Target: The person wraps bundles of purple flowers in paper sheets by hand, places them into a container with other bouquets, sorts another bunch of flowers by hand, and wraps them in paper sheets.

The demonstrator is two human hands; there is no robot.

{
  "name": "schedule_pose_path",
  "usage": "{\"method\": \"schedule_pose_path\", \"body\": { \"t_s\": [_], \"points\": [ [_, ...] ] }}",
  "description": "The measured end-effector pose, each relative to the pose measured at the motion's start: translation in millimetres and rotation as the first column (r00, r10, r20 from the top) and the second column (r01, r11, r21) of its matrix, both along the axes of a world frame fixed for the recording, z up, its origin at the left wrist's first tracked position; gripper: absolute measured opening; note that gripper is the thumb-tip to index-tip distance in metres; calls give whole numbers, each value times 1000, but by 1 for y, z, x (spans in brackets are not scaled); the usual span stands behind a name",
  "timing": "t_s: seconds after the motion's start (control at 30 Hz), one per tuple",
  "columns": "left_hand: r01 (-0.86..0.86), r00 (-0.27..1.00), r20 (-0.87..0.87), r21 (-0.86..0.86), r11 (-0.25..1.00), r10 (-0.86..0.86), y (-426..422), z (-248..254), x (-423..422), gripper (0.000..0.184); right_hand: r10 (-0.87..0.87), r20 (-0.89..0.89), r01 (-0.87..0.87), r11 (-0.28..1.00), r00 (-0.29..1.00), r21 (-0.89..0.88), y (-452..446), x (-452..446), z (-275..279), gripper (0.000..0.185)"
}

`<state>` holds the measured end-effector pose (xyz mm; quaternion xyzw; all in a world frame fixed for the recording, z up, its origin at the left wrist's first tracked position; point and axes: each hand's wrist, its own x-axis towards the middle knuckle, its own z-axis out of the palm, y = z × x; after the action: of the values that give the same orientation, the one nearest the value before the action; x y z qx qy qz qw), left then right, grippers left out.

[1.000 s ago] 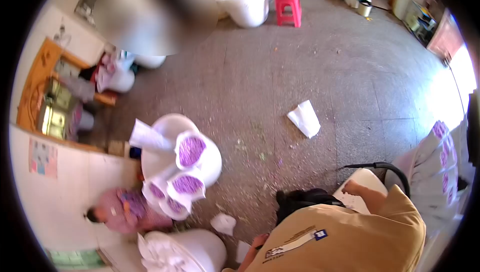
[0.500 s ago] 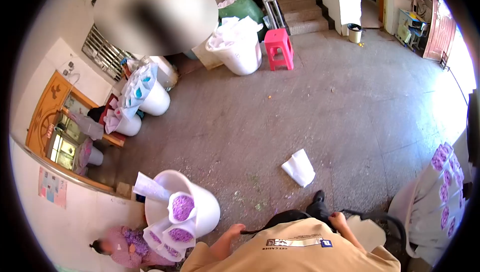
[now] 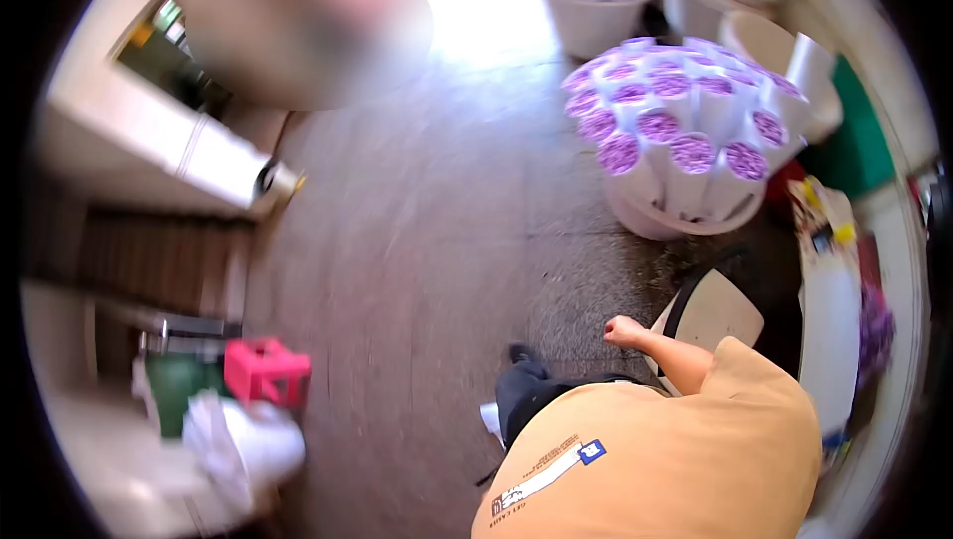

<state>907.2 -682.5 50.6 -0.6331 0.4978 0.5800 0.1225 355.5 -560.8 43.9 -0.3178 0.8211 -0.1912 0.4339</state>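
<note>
My right hand (image 3: 623, 331) hangs in front of my body with the fingers curled in, and nothing shows in it. It is nearest to a pale chair (image 3: 717, 311) with a black curved frame, just to its right. My left hand is out of view, beyond the tan shirt (image 3: 645, 450). Ahead and to the right stands a large white tub (image 3: 685, 223) packed with purple flower bunches (image 3: 692, 153) in white wrapping.
Another tub (image 3: 596, 23) of wrapped flowers stands farther off by the bright doorway. At left are a pink stool (image 3: 266, 372), a white bucket (image 3: 268, 445) and stairs (image 3: 159, 256). A cluttered white-topped table (image 3: 830, 331) lines the right. White paper (image 3: 490, 417) lies by my leg.
My view has turned to the right, toward the doorway and the purple flower tub. My left hand has gone out of view. The person in pink is no longer seen.
</note>
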Motion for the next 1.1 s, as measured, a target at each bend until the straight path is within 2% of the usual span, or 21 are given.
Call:
{"method": "schedule_pose_path", "body": {
  "t_s": [0.1,0.17,0.23,0.27,0.3,0.37,0.4,0.43,0.53,0.57,0.63,0.7,0.8,0.83,0.9,0.93,0.97,1.0,1.03,1.07,1.1],
  "points": [
    [81,997,20,-16,997,-80,-106,-1,-28,23,-101,-14,101,992,995,78,7,-5,-39,26],
    [93,995,27,-18,995,-93,-183,2,-42,25,-286,103,250,931,953,268,-7,-4,-33,26],
    [78,997,29,-17,997,-77,-268,4,-62,28,-414,18,376,842,910,387,-19,1,-37,25],
    [70,997,34,-7,998,-70,-312,12,-78,29,-418,17,363,809,909,462,-23,1,-64,24],
    [48,998,27,-5,999,-48,-353,15,-103,31,-329,-27,311,862,944,401,-39,2,-59,21],
    [18,1000,-22,-23,1000,-18,-437,19,-159,34,-379,183,308,894,907,325,-96,-16,-21,20],
    [-11,996,-85,-34,999,8,-480,8,-181,34,-394,128,354,900,910,254,-124,-23,-14,18],
    [-40,988,-149,-40,998,33,-522,-5,-203,35,-311,-3,305,932,951,197,-151,-30,-9,19],
    [136,981,-126,-73,988,-145,-610,1,-303,30,-601,43,602,795,798,-77,-221,-57,5,23],
    [174,977,-108,-85,981,-182,-628,6,-339,32,-626,43,628,773,778,-89,-242,-69,13,23],
    [227,967,-93,-113,967,-238,-659,12,-409,34,-719,370,747,659,589,92,-277,-95,25,21],
    [322,937,-115,-90,942,-331,-678,14,-468,34,-733,374,758,643,569,107,-304,-125,26,17],
    [479,862,-135,-100,872,-489,-709,15,-540,34,-851,419,852,449,316,269,-328,-166,-13,22],
    [471,862,-181,-56,880,-473,-730,-5,-554,33,-878,409,879,382,249,285,-332,-188,-18,25],
    [610,779,-102,-102,786,-618,-730,43,-591,33,-914,389,856,289,113,430,-343,-226,-41,33],
    [692,709,-99,-93,716,-698,-756,47,-600,33,-888,458,908,165,-33,386,-350,-237,-65,33],
    [764,632,-111,-79,640,-767,-779,42,-615,32,-841,515,937,24,-169,348,-355,-257,-84,34],
    [714,699,-42,-30,700,-714,-777,75,-642,31,-773,585,946,-60,-246,320,-359,-277,-81,36],
    [612,788,-56,-45,790,-613,-799,72,-653,29,-775,580,944,-63,-250,324,-361,-290,-73,36],
    [628,778,46,-89,773,-627,-812,77,-675,29,-577,702,909,-275,-417,313,-361,-309,-66,36],
    [645,764,144,-134,752,-629,-824,83,-701,29,-324,798,821,-464,-507,333,-363,-336,-59,36]
  ]
}}
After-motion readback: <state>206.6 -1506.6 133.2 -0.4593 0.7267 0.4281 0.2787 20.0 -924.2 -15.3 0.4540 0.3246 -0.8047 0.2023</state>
